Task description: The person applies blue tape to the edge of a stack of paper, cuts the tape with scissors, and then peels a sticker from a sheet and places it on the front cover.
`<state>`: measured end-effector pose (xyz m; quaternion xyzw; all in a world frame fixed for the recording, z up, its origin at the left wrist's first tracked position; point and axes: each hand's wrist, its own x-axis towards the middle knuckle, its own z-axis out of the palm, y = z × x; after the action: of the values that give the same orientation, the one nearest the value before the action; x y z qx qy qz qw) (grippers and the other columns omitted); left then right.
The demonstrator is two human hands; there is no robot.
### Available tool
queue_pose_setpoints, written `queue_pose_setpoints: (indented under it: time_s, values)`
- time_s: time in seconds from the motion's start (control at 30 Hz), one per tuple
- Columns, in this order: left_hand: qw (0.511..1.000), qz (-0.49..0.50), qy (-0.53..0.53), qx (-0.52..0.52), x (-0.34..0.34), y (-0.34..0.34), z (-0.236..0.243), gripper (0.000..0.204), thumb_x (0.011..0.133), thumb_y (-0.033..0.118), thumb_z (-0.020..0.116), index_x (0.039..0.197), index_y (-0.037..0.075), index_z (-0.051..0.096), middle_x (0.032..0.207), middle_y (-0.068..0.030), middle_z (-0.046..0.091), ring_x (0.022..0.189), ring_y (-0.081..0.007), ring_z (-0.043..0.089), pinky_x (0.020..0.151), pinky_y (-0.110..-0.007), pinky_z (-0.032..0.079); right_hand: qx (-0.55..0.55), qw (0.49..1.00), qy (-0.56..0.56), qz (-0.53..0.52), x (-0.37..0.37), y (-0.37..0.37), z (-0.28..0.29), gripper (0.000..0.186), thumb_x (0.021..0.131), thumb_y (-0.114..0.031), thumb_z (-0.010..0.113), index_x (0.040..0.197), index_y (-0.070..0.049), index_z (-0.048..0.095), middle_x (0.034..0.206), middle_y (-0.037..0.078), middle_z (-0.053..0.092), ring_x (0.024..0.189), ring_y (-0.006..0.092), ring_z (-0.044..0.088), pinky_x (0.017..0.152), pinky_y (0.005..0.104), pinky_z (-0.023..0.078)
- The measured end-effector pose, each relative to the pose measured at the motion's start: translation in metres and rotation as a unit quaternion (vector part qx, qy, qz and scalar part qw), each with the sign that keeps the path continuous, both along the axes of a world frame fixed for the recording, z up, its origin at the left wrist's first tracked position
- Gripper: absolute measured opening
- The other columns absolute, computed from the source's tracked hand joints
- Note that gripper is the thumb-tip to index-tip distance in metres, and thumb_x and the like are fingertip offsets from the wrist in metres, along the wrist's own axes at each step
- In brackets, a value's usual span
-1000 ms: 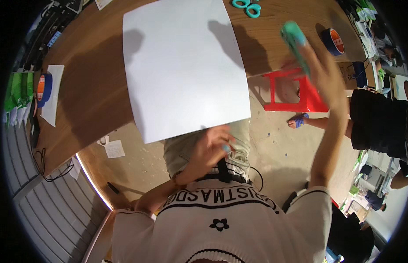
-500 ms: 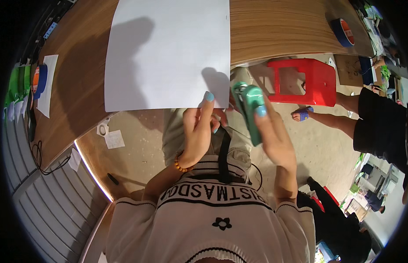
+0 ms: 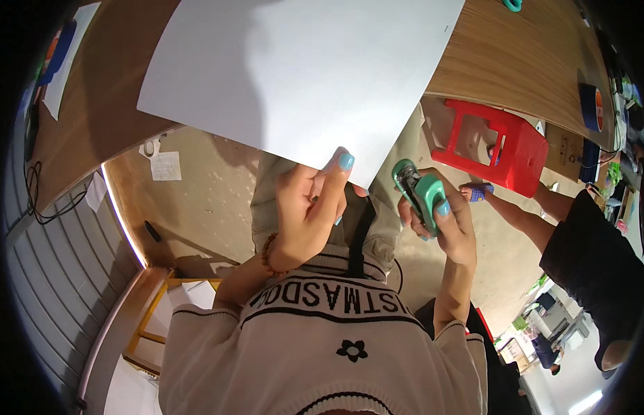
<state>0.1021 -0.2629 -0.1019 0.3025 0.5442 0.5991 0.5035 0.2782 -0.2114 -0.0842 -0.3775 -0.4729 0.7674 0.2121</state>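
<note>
A large sheet of white paper (image 3: 315,76) lies partly on the desk, and its near corner juts past the edge toward me. My left hand (image 3: 311,207) pinches that corner, thumb on top and fingers below. A small dark mark like a staple shows near the paper's right edge. In my right hand (image 3: 450,221) is a green stapler (image 3: 420,194), its jaw end pointing up and to the left. The stapler is off to the right of the pinched corner, apart from the paper. Whether the paper is one sheet or several, I cannot tell.
The wooden desk (image 3: 522,69) curves across the front, with a blue tape roll (image 3: 590,107) at right. Beyond its edge stands a red plastic stool (image 3: 522,152), near another person's legs (image 3: 522,214). A paper slip (image 3: 165,167) lies on the floor at left.
The paper has turned, its near edge now slanting down to the right toward my left hand. My right hand has moved the stapler away from the paper's corner and tilted it.
</note>
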Motion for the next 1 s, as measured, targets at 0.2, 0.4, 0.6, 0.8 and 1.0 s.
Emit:
queue_pose_setpoints:
  time_s: [0.2, 0.4, 0.6, 0.8, 1.0]
  values:
    - [0.999, -0.026, 0.029, 0.036, -0.003, -0.004, -0.010, 0.019, 0.088, 0.009, 0.045, 0.102, -0.003, 0.049, 0.054, -0.0024, 0.049, 0.042, -0.0042, 0.040, 0.039, -0.020, 0.034, 0.067, 0.996, -0.040, 0.053, -0.012, -0.002, -0.008, 0.060, 0.080, -0.046, 0.050, 0.103, 0.009, 0.043, 0.067, 0.009, 0.053, 0.044, 0.0045, 0.036, 0.040, 0.0175, 0.028]
    - [0.997, -0.036, 0.070, -0.002, -0.004, -0.004, -0.007, 0.018, 0.088, 0.009, 0.045, 0.099, -0.004, 0.051, 0.052, -0.0039, 0.049, 0.042, -0.0058, 0.041, 0.040, -0.020, 0.035, 0.008, 0.996, 0.016, 0.091, -0.013, 0.016, -0.008, 0.047, 0.082, -0.036, 0.052, 0.104, 0.006, 0.048, 0.069, 0.005, 0.055, 0.053, 0.0051, 0.044, 0.047, 0.0177, 0.033]
    - [0.996, -0.013, 0.086, 0.000, -0.001, -0.003, -0.002, 0.031, 0.090, 0.019, 0.042, 0.068, -0.002, 0.047, 0.049, -0.0023, 0.045, 0.043, -0.0050, 0.038, 0.040, -0.020, 0.029, -0.011, 0.994, 0.047, 0.102, -0.018, 0.023, -0.003, 0.047, 0.084, -0.037, 0.048, 0.103, 0.006, 0.049, 0.065, 0.005, 0.054, 0.044, 0.0038, 0.035, 0.040, 0.0182, 0.026]
    - [0.994, -0.035, 0.101, 0.030, -0.004, -0.005, -0.008, 0.016, 0.086, 0.008, 0.050, 0.092, -0.006, 0.054, 0.053, -0.0054, 0.053, 0.042, -0.0058, 0.045, 0.038, -0.020, 0.033, -0.003, 0.993, 0.022, 0.118, -0.020, 0.026, 0.001, 0.040, 0.083, -0.032, 0.051, 0.097, 0.005, 0.052, 0.063, 0.003, 0.054, 0.046, 0.0028, 0.038, 0.041, 0.0174, 0.027]
    - [0.990, -0.041, 0.123, 0.047, -0.005, -0.005, -0.011, 0.016, 0.085, 0.007, 0.050, 0.093, -0.006, 0.054, 0.054, -0.0058, 0.054, 0.042, -0.0052, 0.045, 0.038, -0.019, 0.032, 0.000, 0.992, -0.030, 0.124, -0.024, 0.030, 0.008, 0.027, 0.084, -0.022, 0.052, 0.091, 0.004, 0.053, 0.061, 0.002, 0.054, 0.048, 0.0029, 0.042, 0.042, 0.0170, 0.028]
